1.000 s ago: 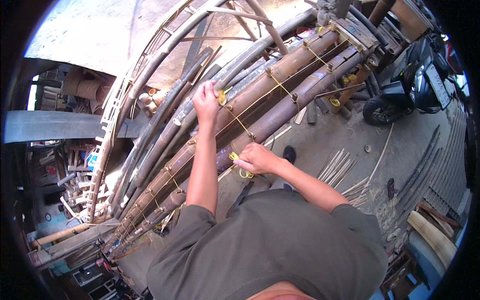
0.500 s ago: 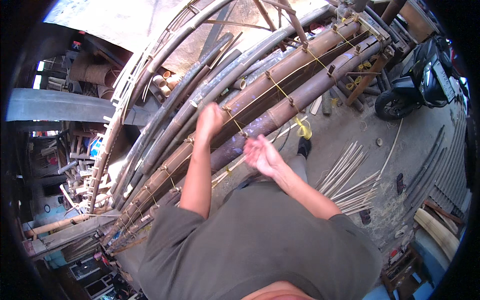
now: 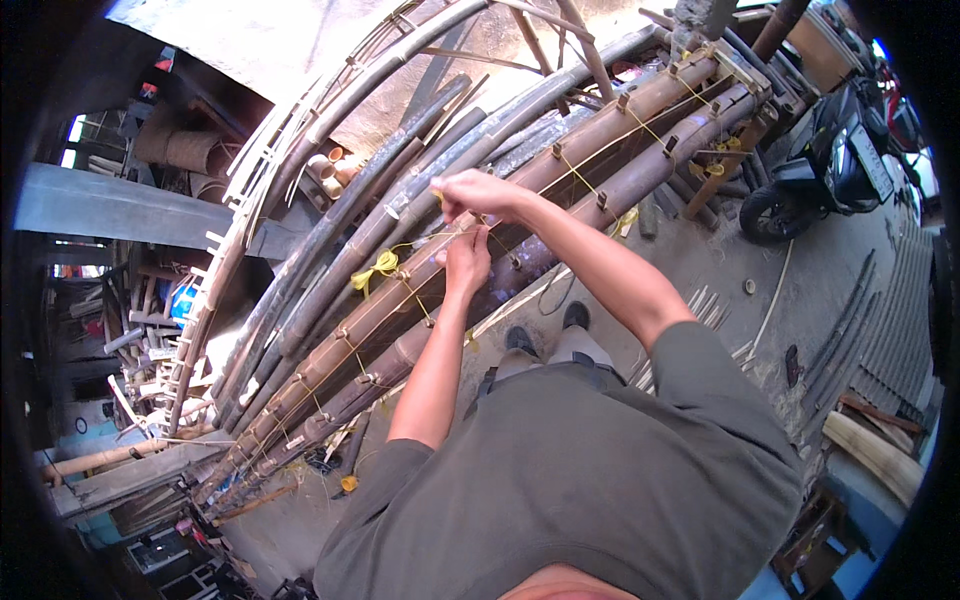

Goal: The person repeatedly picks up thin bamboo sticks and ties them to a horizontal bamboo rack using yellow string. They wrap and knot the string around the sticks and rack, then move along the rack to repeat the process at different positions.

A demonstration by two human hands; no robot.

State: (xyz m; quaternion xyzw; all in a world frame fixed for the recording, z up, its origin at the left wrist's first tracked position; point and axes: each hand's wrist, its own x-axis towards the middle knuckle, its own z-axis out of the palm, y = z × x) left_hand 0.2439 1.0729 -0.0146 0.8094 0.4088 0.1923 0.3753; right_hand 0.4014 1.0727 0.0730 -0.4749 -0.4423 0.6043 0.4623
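Two long brown bamboo poles, the far pole (image 3: 590, 135) and the near pole (image 3: 660, 165), run side by side diagonally before me. Short wooden pegs stick out of them, and thin yellow cord (image 3: 576, 172) zigzags from peg to peg. My right hand (image 3: 480, 195) is closed over the far pole, with a bit of yellow cord at its fingers. Just below it, my left hand (image 3: 467, 262) pinches the cord beside a peg. A looped yellow cord bundle (image 3: 378, 270) lies at the far pole's outer side, its strand leading toward my hands.
Dark bamboo poles (image 3: 440, 165) are stacked beyond the lashed pair, beside a curved bamboo frame (image 3: 300, 150). At right stands a black motorbike (image 3: 835, 170). Thin bamboo strips (image 3: 715, 310) lie on the floor near my feet, and a wooden post (image 3: 720, 185) stands under the right end.
My right hand has crossed from the near pole to the far pole and closed. My left hand has shifted right and nearer. The yellow bundle has gone from the near side to the far side.
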